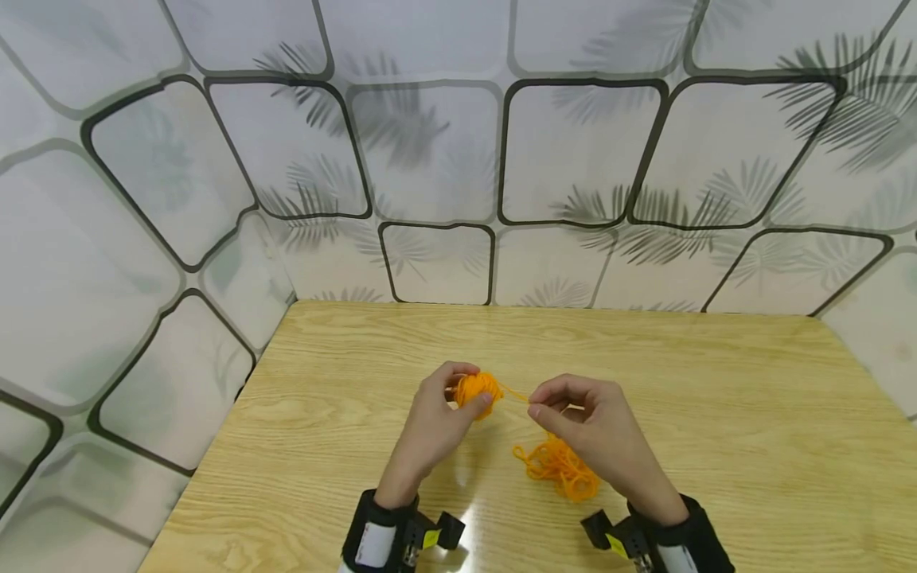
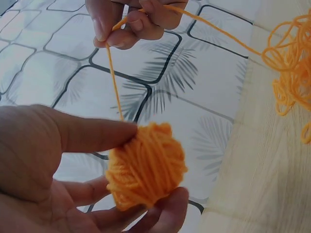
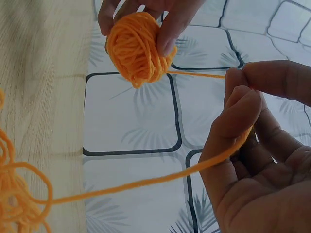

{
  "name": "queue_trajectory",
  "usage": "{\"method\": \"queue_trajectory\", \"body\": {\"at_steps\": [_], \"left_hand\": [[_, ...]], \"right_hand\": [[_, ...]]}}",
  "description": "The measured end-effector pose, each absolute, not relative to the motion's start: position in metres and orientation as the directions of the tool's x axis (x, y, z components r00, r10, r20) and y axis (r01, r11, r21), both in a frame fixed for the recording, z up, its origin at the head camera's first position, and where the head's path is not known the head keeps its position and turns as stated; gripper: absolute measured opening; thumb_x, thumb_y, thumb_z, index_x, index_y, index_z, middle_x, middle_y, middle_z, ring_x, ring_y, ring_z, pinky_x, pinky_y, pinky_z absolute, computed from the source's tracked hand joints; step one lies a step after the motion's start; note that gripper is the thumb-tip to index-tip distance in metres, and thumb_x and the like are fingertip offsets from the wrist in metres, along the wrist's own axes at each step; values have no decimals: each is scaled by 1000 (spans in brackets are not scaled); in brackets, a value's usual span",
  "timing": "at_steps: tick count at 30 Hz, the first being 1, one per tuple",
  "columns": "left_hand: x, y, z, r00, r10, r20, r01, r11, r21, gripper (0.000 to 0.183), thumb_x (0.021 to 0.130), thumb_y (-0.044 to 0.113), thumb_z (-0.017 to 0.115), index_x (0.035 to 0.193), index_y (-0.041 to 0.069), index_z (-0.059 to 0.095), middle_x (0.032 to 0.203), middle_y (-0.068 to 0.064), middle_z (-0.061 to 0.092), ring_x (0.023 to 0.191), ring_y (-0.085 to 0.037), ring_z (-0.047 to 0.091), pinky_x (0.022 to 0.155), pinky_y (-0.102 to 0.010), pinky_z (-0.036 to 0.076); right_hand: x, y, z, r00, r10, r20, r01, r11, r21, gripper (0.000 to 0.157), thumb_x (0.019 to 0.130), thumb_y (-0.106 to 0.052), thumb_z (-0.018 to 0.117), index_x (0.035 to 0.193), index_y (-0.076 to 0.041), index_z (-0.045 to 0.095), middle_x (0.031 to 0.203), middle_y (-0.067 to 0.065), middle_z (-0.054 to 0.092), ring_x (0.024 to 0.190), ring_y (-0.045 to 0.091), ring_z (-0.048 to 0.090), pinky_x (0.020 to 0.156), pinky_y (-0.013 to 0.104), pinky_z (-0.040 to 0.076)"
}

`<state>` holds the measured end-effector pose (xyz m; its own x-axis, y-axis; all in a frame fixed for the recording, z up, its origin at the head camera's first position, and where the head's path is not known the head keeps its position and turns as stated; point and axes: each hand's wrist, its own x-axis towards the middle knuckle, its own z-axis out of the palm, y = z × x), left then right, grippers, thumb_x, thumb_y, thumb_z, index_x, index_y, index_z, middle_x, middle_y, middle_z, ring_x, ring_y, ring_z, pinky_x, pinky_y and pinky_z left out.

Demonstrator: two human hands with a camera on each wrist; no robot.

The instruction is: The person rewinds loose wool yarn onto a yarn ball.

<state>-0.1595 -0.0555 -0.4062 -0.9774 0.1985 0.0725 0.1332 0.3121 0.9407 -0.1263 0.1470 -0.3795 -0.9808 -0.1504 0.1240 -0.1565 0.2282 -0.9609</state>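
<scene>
My left hand grips a small wound ball of orange yarn, thumb on one side and fingers curled round the other. From the ball a strand of yarn runs taut to my right hand, which pinches it between thumb and forefinger. Past the pinch, the strand passes through the curled fingers and trails down to a loose heap of orange yarn on the table. In the right wrist view the ball shows many crossing windings, and part of the heap appears at the left edge.
The wooden table reaches back to a wall covering patterned with stone outlines and grey leaves. Each forearm wears a black wrist band with a small camera, on the left and on the right.
</scene>
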Motion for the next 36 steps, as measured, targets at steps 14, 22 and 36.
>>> {"method": "queue_trajectory", "body": {"at_steps": [14, 22, 36], "left_hand": [[-162, -47, -402, -988, 151, -17, -43, -170, 984, 48, 86, 32, 63, 123, 4, 50, 112, -19, 53, 99, -27, 58, 82, -35, 47], [-164, -48, -396, -974, 217, -63, -165, -492, 855, 53, 88, 30, 61, 127, -2, 42, 122, -22, 49, 103, -28, 57, 90, -40, 43], [-164, -62, -390, -937, 348, 15, -221, -629, 745, 50, 94, 35, 50, 139, 18, 36, 123, -13, 47, 96, -21, 52, 83, -31, 40]], "right_hand": [[-124, 135, -383, -966, -249, 70, -132, 238, -962, 20, 82, -30, 68, 91, -13, 64, 89, 7, 62, 77, 24, 58, 68, 37, 51], [-124, 127, -387, -952, -305, 37, -111, 229, -967, 15, 83, -25, 67, 91, -12, 64, 88, 6, 62, 77, 24, 58, 64, 37, 50], [-127, 129, -389, -958, -284, 37, -117, 270, -956, 18, 84, -23, 67, 93, -8, 63, 89, 8, 62, 79, 23, 58, 67, 36, 50]]}}
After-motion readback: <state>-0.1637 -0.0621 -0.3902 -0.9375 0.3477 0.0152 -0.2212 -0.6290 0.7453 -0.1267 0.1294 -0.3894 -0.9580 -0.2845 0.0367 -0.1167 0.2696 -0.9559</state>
